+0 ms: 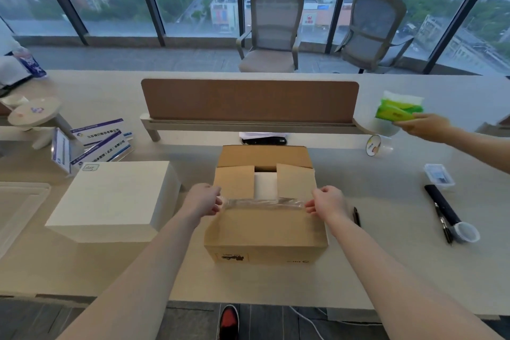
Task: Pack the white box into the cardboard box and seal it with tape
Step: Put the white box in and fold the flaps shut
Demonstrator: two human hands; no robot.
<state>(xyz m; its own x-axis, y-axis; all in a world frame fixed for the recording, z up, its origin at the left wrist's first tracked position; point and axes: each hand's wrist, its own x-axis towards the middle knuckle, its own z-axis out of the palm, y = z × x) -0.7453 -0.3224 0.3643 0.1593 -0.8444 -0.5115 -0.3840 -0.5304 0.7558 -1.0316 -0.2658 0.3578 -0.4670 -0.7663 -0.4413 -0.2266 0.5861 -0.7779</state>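
Nothing reads clearly. The cardboard box carries upside-down black print and a small logo on its near side, both too blurred to read. The blue-and-white cards show Chinese characters, illegible here. The large white box has a small outlined corner mark.

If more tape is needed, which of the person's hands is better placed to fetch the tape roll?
Probably the right hand. The tape roll stands beyond and right of the cardboard box; the left hand would have to cross it. Both hands pinch the tape strip.
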